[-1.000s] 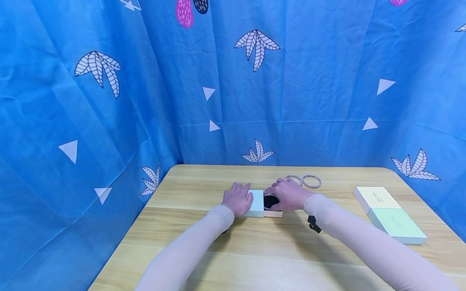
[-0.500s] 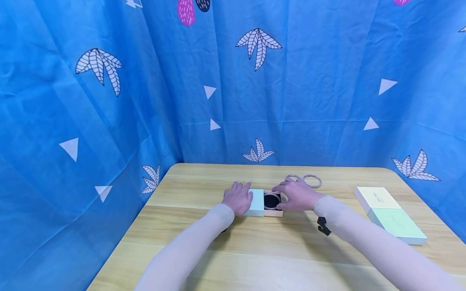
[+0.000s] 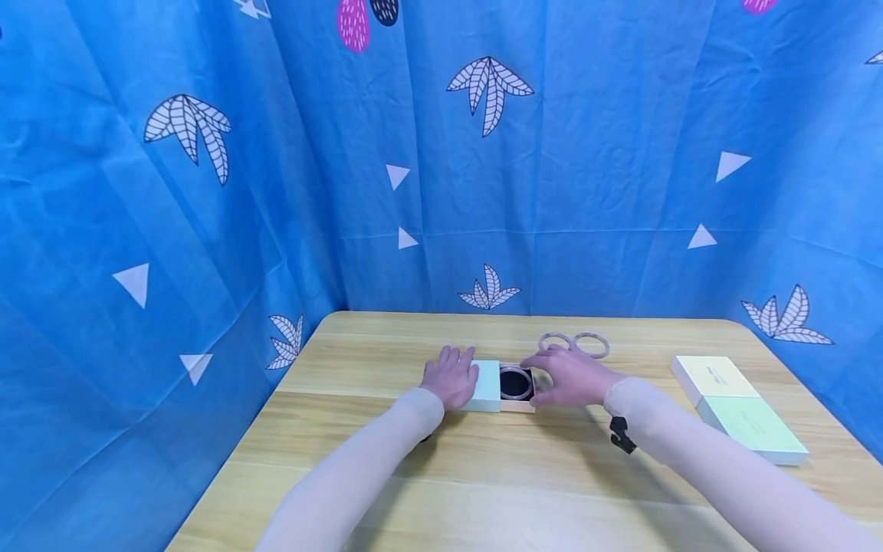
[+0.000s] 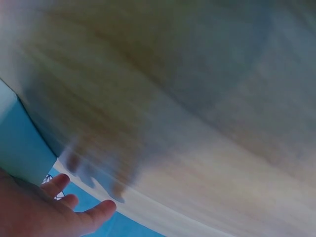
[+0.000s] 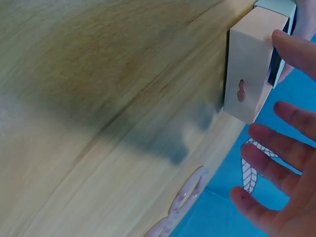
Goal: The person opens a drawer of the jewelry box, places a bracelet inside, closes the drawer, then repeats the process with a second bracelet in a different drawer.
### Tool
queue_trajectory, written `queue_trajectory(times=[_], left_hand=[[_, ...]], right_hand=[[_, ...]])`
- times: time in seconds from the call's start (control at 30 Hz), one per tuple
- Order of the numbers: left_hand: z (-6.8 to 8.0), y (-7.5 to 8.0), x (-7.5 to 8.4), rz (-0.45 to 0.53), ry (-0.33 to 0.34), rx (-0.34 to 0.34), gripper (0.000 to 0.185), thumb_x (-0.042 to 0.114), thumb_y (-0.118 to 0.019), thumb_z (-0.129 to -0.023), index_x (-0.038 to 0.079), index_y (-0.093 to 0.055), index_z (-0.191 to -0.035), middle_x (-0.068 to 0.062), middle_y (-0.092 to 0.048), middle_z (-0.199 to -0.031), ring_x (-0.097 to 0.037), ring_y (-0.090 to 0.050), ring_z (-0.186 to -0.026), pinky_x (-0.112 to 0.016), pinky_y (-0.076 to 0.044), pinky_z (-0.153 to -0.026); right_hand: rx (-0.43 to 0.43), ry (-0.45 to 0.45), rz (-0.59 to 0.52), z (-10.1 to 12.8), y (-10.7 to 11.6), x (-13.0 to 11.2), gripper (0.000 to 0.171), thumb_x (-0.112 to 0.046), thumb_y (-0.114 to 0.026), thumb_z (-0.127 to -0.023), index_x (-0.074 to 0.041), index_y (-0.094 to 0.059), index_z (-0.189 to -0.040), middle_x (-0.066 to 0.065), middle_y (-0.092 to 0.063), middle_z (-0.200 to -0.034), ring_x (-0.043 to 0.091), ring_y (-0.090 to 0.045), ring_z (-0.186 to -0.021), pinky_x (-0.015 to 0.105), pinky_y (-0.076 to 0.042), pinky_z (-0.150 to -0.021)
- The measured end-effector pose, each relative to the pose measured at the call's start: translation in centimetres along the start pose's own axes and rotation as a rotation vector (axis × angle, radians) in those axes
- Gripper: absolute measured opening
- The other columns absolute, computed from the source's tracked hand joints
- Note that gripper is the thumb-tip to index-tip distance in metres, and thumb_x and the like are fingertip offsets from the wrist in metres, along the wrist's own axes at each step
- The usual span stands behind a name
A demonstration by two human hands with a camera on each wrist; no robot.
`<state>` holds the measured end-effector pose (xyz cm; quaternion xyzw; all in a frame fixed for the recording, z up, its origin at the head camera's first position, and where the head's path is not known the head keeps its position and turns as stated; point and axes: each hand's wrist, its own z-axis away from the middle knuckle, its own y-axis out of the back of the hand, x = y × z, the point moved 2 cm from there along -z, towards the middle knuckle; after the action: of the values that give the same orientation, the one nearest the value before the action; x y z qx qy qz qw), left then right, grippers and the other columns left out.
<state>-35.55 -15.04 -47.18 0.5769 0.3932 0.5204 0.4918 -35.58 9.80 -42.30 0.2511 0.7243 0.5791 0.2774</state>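
A pale blue box sleeve (image 3: 487,387) lies on the table with its pink drawer (image 3: 517,407) slid out to the right. Inside the drawer, on a black lining, sits a pale purple bangle (image 3: 516,398). My left hand (image 3: 450,377) rests on the sleeve, fingers extended and covering its left part. Beside the drawer's right end is my right hand (image 3: 572,376), thumb and fingers spread apart. In the right wrist view the thumb is at the edge of the drawer (image 5: 247,69), and nothing is gripped. The left wrist view catches only some left fingers (image 4: 101,211) past the sleeve's side.
Two more bangles (image 3: 593,356) lie behind my right hand near the table's back edge. At the right stand a yellow box (image 3: 717,376) and a green box (image 3: 752,422), touching. A blue patterned curtain (image 3: 586,176) hangs behind the wooden table (image 3: 497,483).
My right hand has drawn back to the right from over the bangle, with its fingers spreading; the bangle stays in the drawer. The left hand has kept its place on the sleeve.
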Motion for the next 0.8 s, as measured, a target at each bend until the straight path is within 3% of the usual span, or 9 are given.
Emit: queue_trajectory(times=[0.27, 0.57, 0.8], left_hand=[[-0.17, -0.27, -0.11, 0.004, 0.0, 0.008, 0.06, 0.047, -0.015, -0.107, 0.023, -0.025, -0.161, -0.012, -0.029, -0.165, -0.033, -0.017, -0.155, -0.064, -0.022, -0.118], [-0.18, -0.18, 0.04, 0.0, 0.002, 0.009, 0.06, 0.048, -0.015, -0.107, 0.024, -0.026, -0.161, -0.01, -0.031, -0.163, -0.031, -0.017, -0.155, -0.063, -0.023, -0.118], [-0.24, -0.2, 0.05, -0.003, 0.002, 0.01, 0.06, 0.048, -0.015, -0.107, 0.024, -0.025, -0.161, -0.01, -0.031, -0.164, -0.032, -0.017, -0.155, -0.062, -0.023, -0.119]], right_hand=[[-0.025, -0.016, -0.014, 0.19, -0.38, 0.23, 0.073, -0.05, -0.085, -0.073, -0.019, -0.064, -0.135, 0.003, -0.065, -0.136, 0.034, -0.054, -0.131, 0.073, -0.027, -0.11], [-0.05, -0.029, -0.079, 0.21, -0.73, 0.52, 0.077, -0.045, -0.085, -0.074, -0.017, -0.06, -0.141, 0.009, -0.063, -0.138, 0.036, -0.056, -0.129, 0.061, -0.043, -0.105], [-0.07, -0.048, -0.133, 0.13, -0.62, 0.49, 0.077, -0.042, -0.086, -0.074, -0.017, -0.059, -0.142, 0.009, -0.062, -0.139, 0.034, -0.053, -0.131, 0.058, -0.044, -0.106]])
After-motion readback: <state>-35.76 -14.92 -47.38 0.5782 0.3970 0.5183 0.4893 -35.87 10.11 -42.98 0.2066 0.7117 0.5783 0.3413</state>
